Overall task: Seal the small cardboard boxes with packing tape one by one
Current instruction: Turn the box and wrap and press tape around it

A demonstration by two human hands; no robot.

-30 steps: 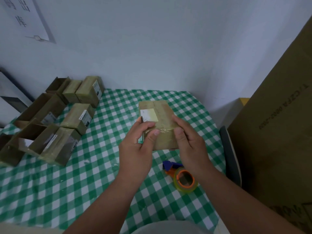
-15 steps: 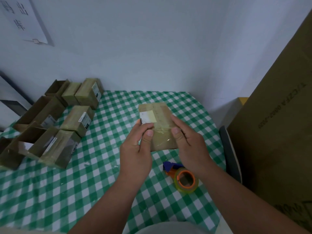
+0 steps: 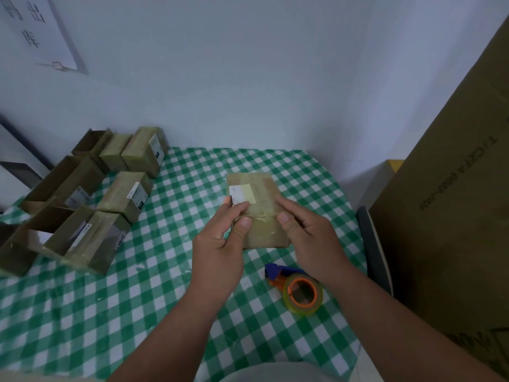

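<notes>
Head view: left hand (image 3: 220,241) and right hand (image 3: 308,238) both curl round the small cardboard box (image 3: 259,210), held just above the checked bench (image 3: 170,271), thumbs pressing a clear tape strip across its top. Tape dispenser (image 3: 298,289) lies near, under the right wrist. Judgement: rub thumbs outward, flatten bubbles, wrap ends down sides; sealed and open boxes (image 3: 82,205) wait left

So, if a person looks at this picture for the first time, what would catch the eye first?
Most likely the two hands in the middle: the left hand and the right hand hold one small box above the green checked tablecloth, thumbs pressing on its taped top. Next comes the tape roll with its orange core, lying on the cloth just under the right wrist. At the left edge is a cluster of more small boxes, some open.
</notes>
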